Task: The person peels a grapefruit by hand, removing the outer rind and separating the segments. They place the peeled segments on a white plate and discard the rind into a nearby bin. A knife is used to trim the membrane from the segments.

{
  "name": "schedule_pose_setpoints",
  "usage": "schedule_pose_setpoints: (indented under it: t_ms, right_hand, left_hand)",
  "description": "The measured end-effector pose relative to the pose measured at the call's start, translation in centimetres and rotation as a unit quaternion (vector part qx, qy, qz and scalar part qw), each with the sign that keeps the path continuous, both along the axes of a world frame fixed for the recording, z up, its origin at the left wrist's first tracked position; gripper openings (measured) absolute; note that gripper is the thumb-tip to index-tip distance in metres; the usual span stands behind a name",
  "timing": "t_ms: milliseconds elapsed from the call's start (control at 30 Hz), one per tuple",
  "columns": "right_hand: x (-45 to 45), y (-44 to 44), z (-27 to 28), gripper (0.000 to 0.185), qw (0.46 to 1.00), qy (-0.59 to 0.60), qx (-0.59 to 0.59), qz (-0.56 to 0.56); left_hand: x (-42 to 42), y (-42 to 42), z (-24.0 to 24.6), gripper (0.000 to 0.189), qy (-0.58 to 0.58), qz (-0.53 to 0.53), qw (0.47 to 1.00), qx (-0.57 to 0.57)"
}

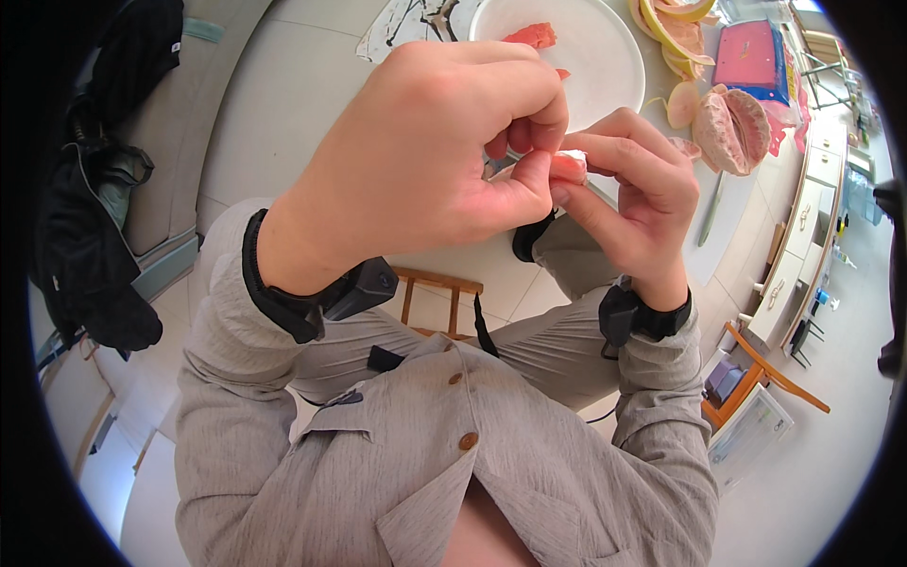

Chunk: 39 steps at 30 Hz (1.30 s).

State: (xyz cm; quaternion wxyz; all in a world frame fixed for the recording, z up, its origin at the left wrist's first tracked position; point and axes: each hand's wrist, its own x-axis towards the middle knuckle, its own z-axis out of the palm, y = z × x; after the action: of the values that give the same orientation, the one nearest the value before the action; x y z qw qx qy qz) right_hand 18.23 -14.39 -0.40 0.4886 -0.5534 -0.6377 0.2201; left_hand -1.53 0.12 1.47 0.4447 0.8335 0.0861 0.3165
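Note:
Between both hands is a small segment of red-fleshed citrus (pixel 569 167), with white membrane along its upper edge. My left hand (pixel 425 142), back upward, pinches the segment's left end between thumb and fingers. At its right end, my right hand (pixel 631 181) grips it with thumb and forefinger. Just beyond my hands is a white plate (pixel 602 64) bearing a red piece of pulp (pixel 533 35); a second bit is partly hidden by my left hand. To the right sits a peeled, opened citrus fruit (pixel 733 131), probably a pomelo, in its pale membrane.
Thick yellow-green peel strips (pixel 677 32) lie right of the plate, beside a pink and blue package (pixel 750 60). A slim pale green utensil (pixel 711 209) lies on the table's right side. A wooden chair (pixel 762 375) stands at right; dark clothing (pixel 92 234) hangs over a sofa at left.

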Motion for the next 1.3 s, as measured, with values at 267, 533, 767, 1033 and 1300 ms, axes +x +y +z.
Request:
schedule_pose_setpoints:
  t_ms: [267,533,767,1033,1300]
  right_hand:
    - [-0.1,-0.1,-0.1,0.025,1.000,0.023,-0.005,0.003]
    - [0.2,0.0,0.1,0.026,1.000,0.001,0.004,0.012]
    - [0.4,0.1,0.4,0.027,0.997,-0.065,0.016,0.024]
    - [0.5,-0.1,0.8,0.025,0.995,-0.096,-0.012,0.036]
    - [0.6,-0.7,1.6,0.018,0.990,-0.112,-0.078,0.046]
  left_hand:
    - [-0.3,0.4,0.0,0.017,0.055,-0.035,0.997,-0.037]
    - [-0.5,0.6,0.2,0.014,0.041,-0.040,0.997,-0.060]
    - [-0.5,0.3,0.0,0.016,0.078,-0.044,0.993,-0.080]
    - [-0.4,-0.1,-0.4,0.017,0.087,-0.024,0.996,0.006]
    - [-0.5,-0.7,0.0,0.017,0.132,0.030,0.984,0.111]
